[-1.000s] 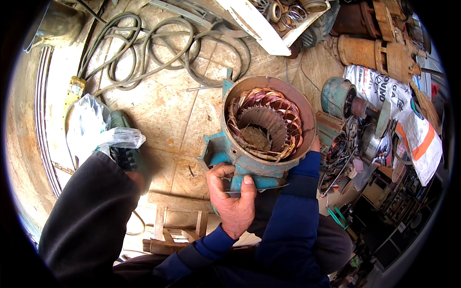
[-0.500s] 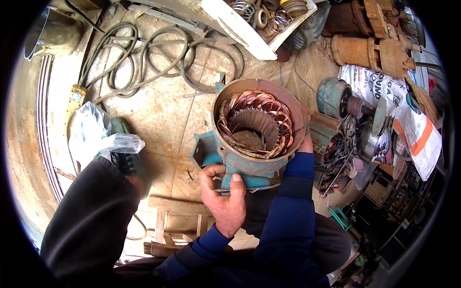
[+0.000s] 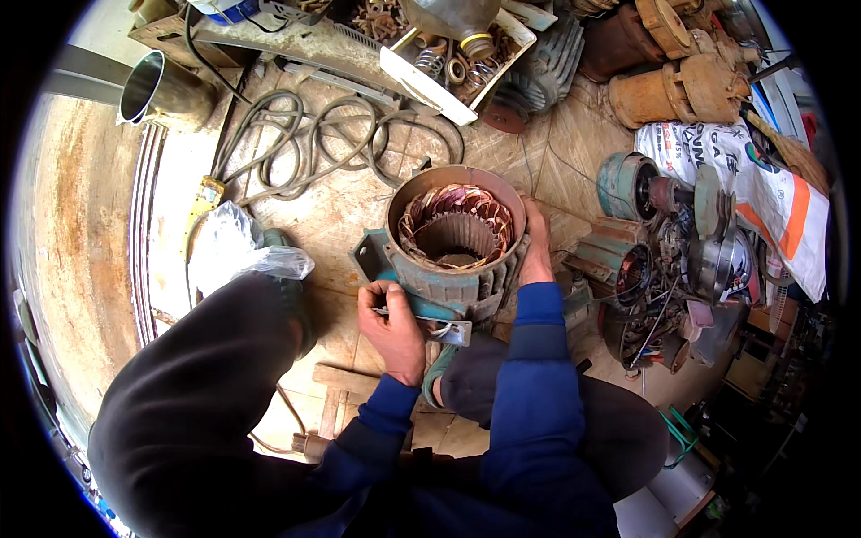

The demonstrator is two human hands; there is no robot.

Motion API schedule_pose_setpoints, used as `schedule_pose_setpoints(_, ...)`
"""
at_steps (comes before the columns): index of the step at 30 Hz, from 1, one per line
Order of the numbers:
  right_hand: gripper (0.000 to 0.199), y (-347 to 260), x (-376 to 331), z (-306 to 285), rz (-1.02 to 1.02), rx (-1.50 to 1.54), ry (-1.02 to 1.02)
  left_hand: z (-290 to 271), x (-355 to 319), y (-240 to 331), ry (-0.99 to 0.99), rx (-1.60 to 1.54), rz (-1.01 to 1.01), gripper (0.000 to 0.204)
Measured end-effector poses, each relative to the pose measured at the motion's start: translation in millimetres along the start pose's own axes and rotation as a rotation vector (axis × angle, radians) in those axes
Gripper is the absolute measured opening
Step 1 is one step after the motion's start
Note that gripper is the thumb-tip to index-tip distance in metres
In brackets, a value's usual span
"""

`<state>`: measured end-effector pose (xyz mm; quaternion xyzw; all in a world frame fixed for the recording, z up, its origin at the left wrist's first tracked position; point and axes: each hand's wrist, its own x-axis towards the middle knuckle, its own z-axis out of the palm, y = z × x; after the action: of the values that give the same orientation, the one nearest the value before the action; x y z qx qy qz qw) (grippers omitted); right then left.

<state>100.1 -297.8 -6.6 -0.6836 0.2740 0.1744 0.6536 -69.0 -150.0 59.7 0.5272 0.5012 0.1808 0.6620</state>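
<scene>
Copper windings (image 3: 462, 196) ring the inside of a motor housing (image 3: 441, 285), its round mouth turned upward, just beyond the person's lap and between the two legs; whether its base bears on the floor I cannot see from here. The right hand (image 3: 535, 242) lies along the right outer wall, fingers nearly straight and close together rather than wrapped round; their tips are partly hidden, so I can't tell how firmly they hook on, but the palm seems placed there to stop the heavy casting from tipping. On the near left the left hand (image 3: 393, 330) has thumb and forefinger drawn almost together on the edge of a thin metal plate (image 3: 455, 333) at the housing's near side, a pinch that looks meant for feeling or steadying more than for bearing weight. Low seating, I'd judge, puts the work within easy reach of both arms. Loops of cable (image 3: 314, 151) lie on the far floor, apart from the hands, and a white-rimmed tray (image 3: 429, 87) of springs and rings stands beyond, probably so that small parts stay together. Off to the right, a finned teal motor part (image 3: 599, 247) lies near a printed sack (image 3: 780, 208).
</scene>
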Motion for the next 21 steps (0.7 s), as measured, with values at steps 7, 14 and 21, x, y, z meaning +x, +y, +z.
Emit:
schedule_pose_setpoints(7,0.044,12.8,-39.5,19.2,-0.221,-0.125,0.077,-32.9,35.9,-53.7,0.003,-0.112,0.015,0.028)
schedule_pose_setpoints(14,0.043,41.5,-55.5,27.9,-0.305,-0.054,0.12,-38.7,64.4,-59.1,-0.014,-0.171,-0.01,0.029)
schedule_pose_setpoints(21,0.044,30.9,-62.0,50.6,-0.33,-0.055,0.185,-43.3,86.0,-64.2,-0.054,-0.2,0.012,0.028)
